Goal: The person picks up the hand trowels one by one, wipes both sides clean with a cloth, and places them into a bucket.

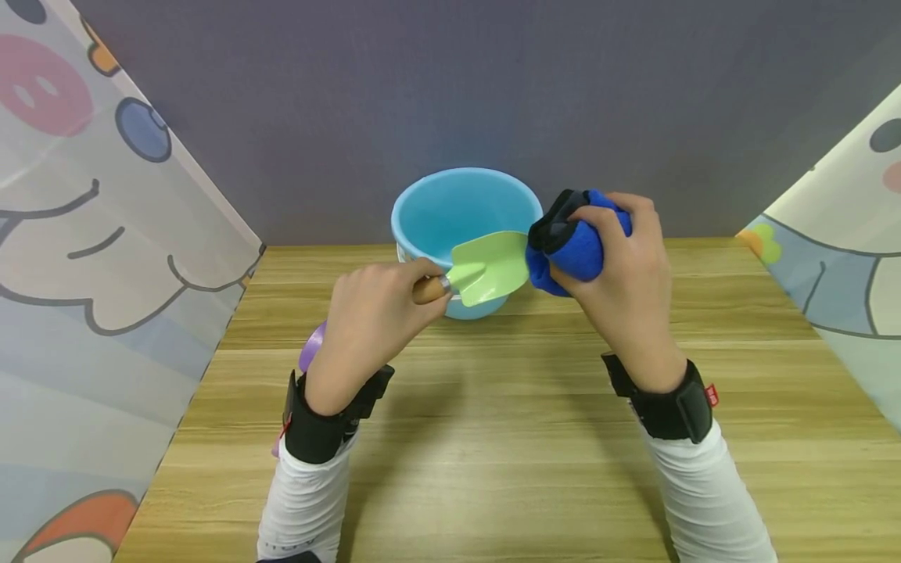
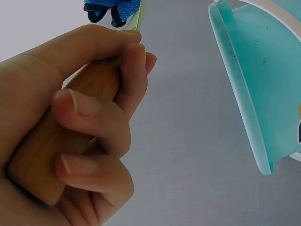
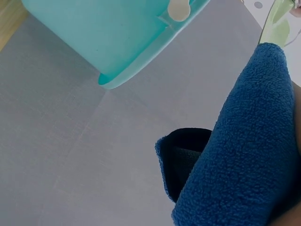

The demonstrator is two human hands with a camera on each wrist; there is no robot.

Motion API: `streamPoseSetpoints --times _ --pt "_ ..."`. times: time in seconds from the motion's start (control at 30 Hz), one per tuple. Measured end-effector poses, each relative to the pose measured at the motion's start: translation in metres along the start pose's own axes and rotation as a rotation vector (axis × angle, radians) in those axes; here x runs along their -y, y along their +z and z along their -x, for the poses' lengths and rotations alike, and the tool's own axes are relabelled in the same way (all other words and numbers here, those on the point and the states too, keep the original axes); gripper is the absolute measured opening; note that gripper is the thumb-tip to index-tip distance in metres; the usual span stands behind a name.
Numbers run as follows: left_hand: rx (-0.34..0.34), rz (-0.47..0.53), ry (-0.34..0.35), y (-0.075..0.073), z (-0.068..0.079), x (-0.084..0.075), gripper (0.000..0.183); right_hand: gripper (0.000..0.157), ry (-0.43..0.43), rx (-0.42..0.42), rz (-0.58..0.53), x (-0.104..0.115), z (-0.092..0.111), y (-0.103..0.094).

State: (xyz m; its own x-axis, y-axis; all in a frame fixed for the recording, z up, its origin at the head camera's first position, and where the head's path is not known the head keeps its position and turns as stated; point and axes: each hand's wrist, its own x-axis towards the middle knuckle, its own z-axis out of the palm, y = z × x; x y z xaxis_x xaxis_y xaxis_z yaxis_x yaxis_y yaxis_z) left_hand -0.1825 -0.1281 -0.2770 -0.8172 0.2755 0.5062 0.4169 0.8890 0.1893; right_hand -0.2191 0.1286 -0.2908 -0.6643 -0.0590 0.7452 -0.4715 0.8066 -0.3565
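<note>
My left hand (image 1: 376, 313) grips the wooden handle (image 2: 70, 127) of a small trowel with a light green blade (image 1: 490, 266). In the left wrist view the fingers curl round that handle. A bunched blue cloth (image 1: 580, 249) with black edging is held in my right hand (image 1: 629, 274), thumb on one side and fingers on the other. The cloth touches the tip of the blade in the head view. Behind and below both hands stands a light blue bucket (image 1: 468, 195), its front partly hidden by the trowel and left hand.
A purple object (image 1: 313, 349) lies on the wooden table (image 1: 493, 453), mostly covered by my left wrist. A grey panel (image 1: 464, 86) rises behind the bucket. Cartoon-printed panels (image 1: 127, 258) border the table at left and right.
</note>
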Motion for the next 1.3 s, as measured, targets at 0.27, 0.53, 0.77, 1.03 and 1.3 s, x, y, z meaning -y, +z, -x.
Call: streamPoseSetpoints --times 0.27,0.53,0.77,1.03,1.3 --pt "0.025 0.024 -0.01 -0.001 0.001 0.002 0.012 0.045 0.077 -0.011 -0.094 -0.005 -0.001 -0.008" --pt "0.043 0.009 -0.014 -0.001 0.001 0.002 0.015 0.043 0.03 -0.098 -0.141 -0.003 -0.001 -0.009" --pt "0.059 0.022 -0.008 -0.001 0.001 0.002 0.025 0.044 -0.083 -0.184 -0.223 0.01 0.005 -0.005" --pt "0.057 0.034 0.026 0.003 0.001 0.002 0.029 0.05 -0.413 -0.201 -0.285 0.033 0.016 0.012" --pt "0.117 0.039 -0.004 0.003 -0.001 -0.001 0.012 0.054 -0.638 -0.092 -0.099 0.042 0.026 0.025"
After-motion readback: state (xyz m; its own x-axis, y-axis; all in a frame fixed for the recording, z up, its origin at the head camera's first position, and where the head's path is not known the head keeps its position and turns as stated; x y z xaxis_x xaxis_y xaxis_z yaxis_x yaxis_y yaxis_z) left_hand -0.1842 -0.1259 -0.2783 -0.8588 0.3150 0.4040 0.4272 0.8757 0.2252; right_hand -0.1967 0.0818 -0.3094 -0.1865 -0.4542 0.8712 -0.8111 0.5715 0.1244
